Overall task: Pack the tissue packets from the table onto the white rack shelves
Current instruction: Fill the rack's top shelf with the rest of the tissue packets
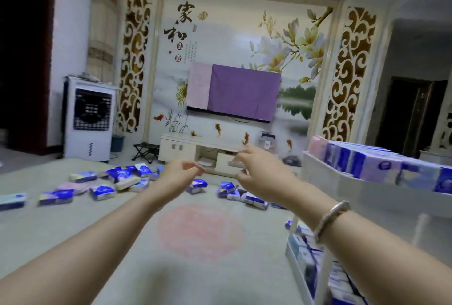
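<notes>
Several blue, white and pink tissue packets [102,192] lie scattered along the far side of the grey-covered table [73,231]. The white rack [325,177] stands at the right; its top shelf holds a row of upright packets [381,165], and its lower shelf [297,268] holds more packets. My left hand [179,175] reaches out over the table with fingers loosely curled and holds nothing. My right hand [259,170], with a bracelet at its wrist, is raised beside it, fingers spread and relaxed, empty. Both hands hover above the far packets and touch none.
A pink round pattern [200,231] marks the table cover. Beyond the table are a white air cooler [89,118], a folding stool [145,152], a low TV cabinet [195,150] and a cloth-covered wall TV [234,92]. A dark doorway [413,118] lies far right.
</notes>
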`<action>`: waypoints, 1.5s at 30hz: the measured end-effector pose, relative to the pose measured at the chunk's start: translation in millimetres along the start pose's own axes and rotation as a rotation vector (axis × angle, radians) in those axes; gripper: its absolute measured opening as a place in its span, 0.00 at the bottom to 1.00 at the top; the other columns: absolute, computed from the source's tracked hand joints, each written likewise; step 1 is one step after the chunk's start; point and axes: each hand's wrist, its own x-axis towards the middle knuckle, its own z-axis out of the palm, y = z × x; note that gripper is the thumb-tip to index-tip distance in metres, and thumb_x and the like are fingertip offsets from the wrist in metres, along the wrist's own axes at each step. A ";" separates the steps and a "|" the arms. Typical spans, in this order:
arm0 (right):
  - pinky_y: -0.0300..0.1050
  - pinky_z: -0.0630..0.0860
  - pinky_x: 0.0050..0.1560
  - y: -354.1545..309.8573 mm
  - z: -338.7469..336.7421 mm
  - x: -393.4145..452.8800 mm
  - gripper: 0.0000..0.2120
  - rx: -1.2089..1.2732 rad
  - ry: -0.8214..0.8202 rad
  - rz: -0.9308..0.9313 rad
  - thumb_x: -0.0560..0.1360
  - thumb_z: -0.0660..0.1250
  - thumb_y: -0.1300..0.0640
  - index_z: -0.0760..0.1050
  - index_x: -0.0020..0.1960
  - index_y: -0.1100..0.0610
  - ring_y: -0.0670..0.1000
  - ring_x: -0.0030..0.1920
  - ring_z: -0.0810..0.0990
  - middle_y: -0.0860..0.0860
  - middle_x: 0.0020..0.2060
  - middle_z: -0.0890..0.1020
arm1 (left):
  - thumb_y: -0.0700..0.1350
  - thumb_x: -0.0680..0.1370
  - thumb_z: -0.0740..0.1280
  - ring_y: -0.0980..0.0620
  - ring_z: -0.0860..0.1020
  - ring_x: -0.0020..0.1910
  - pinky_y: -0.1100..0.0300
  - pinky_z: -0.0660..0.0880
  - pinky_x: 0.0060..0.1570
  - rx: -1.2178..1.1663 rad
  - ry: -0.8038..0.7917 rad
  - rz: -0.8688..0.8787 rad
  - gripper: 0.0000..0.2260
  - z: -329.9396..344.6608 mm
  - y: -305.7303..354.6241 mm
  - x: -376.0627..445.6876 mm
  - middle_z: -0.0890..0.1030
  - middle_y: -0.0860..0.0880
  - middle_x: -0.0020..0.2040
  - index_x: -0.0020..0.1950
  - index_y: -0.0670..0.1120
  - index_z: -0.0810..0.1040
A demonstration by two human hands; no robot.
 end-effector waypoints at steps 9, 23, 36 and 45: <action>0.51 0.67 0.61 17.7 180.4 59.7 0.20 -0.027 -0.216 0.223 0.75 0.59 0.54 0.68 0.66 0.56 0.57 0.66 0.67 0.56 0.65 0.70 | 0.38 0.75 0.61 0.54 0.75 0.58 0.65 0.67 0.55 0.162 -0.038 -0.133 0.14 18.4 -131.6 37.1 0.79 0.50 0.59 0.57 0.47 0.79; 0.56 0.59 0.69 181.9 297.1 187.8 0.22 0.079 -0.150 0.587 0.79 0.54 0.48 0.63 0.73 0.48 0.57 0.73 0.60 0.54 0.74 0.62 | 0.44 0.80 0.60 0.50 0.65 0.70 0.58 0.62 0.68 0.250 -0.187 0.111 0.20 162.6 -186.6 233.0 0.66 0.50 0.71 0.72 0.50 0.66; 0.50 0.70 0.54 193.6 321.9 171.3 0.17 0.154 -0.360 0.551 0.79 0.49 0.48 0.64 0.66 0.39 0.57 0.58 0.76 0.52 0.58 0.80 | 0.52 0.80 0.53 0.44 0.69 0.60 0.51 0.68 0.53 0.416 -0.351 0.025 0.10 216.7 -201.6 253.3 0.75 0.49 0.53 0.51 0.50 0.71; 0.52 0.68 0.59 112.4 260.6 81.3 0.20 0.361 -0.340 0.419 0.75 0.58 0.54 0.67 0.67 0.41 0.51 0.49 0.72 0.47 0.47 0.78 | 0.70 0.64 0.65 0.52 0.69 0.60 0.53 0.72 0.57 0.386 -0.416 0.020 0.29 142.9 -174.6 124.8 0.73 0.58 0.54 0.60 0.57 0.71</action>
